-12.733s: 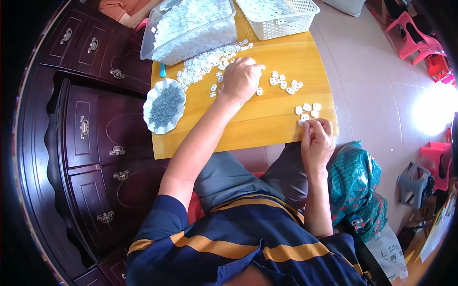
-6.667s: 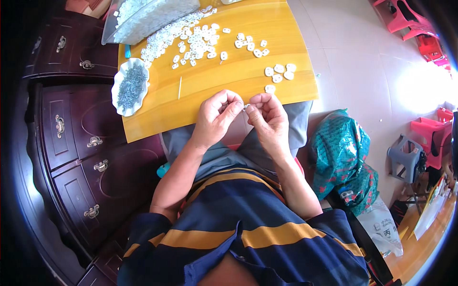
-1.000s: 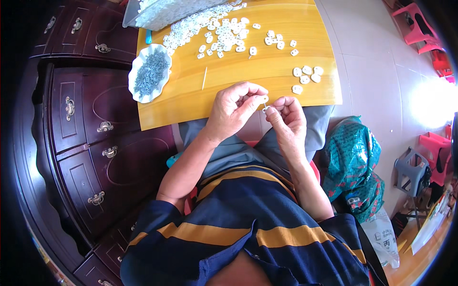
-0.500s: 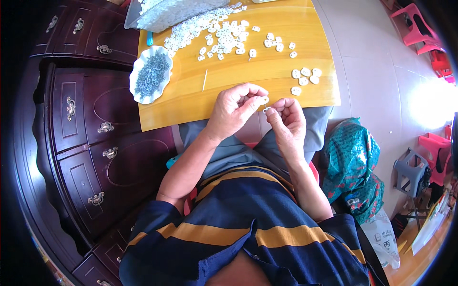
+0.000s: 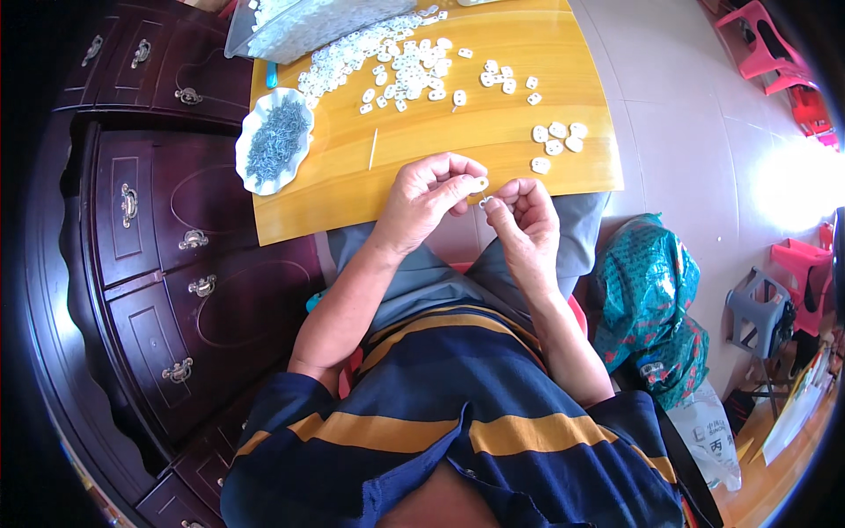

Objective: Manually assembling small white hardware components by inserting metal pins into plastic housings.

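Between thumb and finger, my left hand pinches a small flat white plastic piece with a hole in it. Close beside it, my right hand is closed on a small white ring-like piece. A thin line, perhaps a wire or pin, seems to run between the two pieces. Both hands are over my lap at the table's near edge. Several finished-looking white pieces lie near the right edge, and a scalloped white dish of small grey metal hooks or pins stands at the left.
Many loose white pieces spread from a clear plastic bin at the back. A thin pale stick lies on the table. Dark wooden drawers stand at left. Right of me are a green bag and a grey stool.
The view has shifted slightly, and the table appears a little farther left. My hands keep the same pinch on the two small white pieces.
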A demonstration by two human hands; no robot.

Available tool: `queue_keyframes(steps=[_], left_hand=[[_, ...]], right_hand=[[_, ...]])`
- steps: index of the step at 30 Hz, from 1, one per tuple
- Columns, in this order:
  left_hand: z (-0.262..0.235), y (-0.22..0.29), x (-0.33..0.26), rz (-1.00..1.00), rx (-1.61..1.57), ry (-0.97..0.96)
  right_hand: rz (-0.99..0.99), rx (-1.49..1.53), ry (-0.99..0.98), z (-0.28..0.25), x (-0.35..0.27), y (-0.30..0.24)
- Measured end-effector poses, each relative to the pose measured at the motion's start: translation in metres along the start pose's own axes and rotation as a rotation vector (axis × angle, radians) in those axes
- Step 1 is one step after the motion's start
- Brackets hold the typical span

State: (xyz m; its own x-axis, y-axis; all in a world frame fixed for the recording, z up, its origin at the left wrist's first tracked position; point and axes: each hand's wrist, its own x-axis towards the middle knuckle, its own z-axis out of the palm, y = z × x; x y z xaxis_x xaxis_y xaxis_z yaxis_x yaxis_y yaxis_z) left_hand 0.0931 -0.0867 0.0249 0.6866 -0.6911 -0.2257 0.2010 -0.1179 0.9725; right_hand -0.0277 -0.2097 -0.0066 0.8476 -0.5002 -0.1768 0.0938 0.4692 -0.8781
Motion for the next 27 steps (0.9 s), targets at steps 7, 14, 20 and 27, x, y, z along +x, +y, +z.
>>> queue_keyframes(steps=[7,14,20,27], left_hand=[[0.003,-0.0019,0.0003,0.04,0.051,0.013],[0.005,0.0021,-0.0025,0.084,0.133,0.034],[0.0069,0.0009,-0.0028,0.077,0.108,0.023],[0.0094,-0.0041,-0.0041,0.089,0.121,0.02]], right_hand=[[0.002,-0.013,0.004,-0.0001,-0.0007,-0.0004],[0.004,-0.012,0.006,0.0006,-0.0011,-0.0014],[-0.002,-0.011,0.003,-0.0009,-0.0007,0.0001],[-0.016,0.009,0.003,-0.0008,-0.0006,0.0008]])
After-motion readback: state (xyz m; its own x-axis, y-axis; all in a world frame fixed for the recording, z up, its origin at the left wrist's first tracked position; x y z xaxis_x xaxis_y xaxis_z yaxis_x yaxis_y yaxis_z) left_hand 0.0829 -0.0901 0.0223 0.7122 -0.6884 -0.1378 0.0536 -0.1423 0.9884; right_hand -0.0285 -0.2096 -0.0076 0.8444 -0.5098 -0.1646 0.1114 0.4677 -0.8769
